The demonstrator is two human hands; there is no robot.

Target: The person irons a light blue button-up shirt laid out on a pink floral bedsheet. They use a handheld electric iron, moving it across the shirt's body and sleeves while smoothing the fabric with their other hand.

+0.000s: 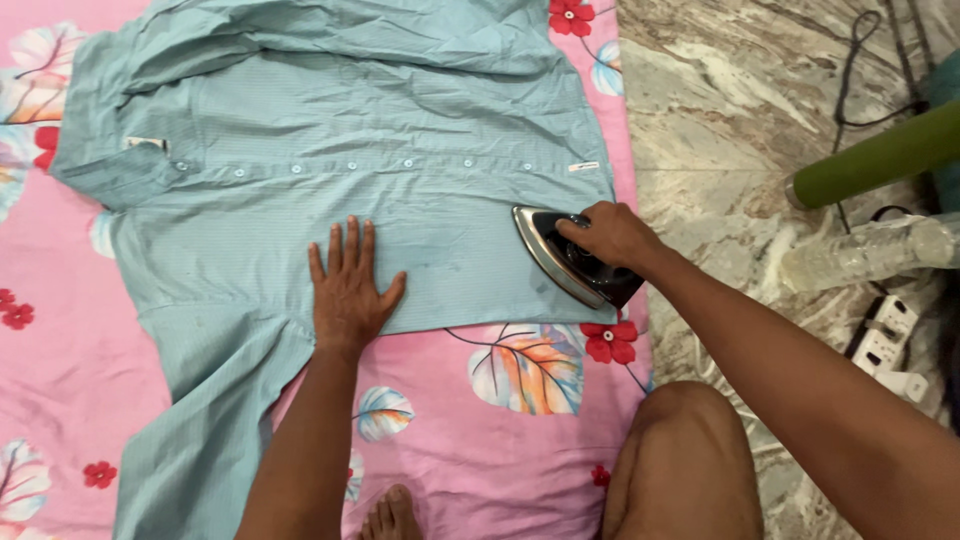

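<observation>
At the right edge of the frame a clear plastic bottle lies on its side on the marble floor; what it holds cannot be told. The iron, right of centre, rests tilted on the lower hem of the teal shirt, with the right hand curled shut round its handle, fingers wrapped over the top. The left hand, at centre, lies flat on the shirt, palm down, fingers spread and pointing up the frame. Both forearms reach in from the bottom edge. The shirt is spread over a pink flowered sheet.
</observation>
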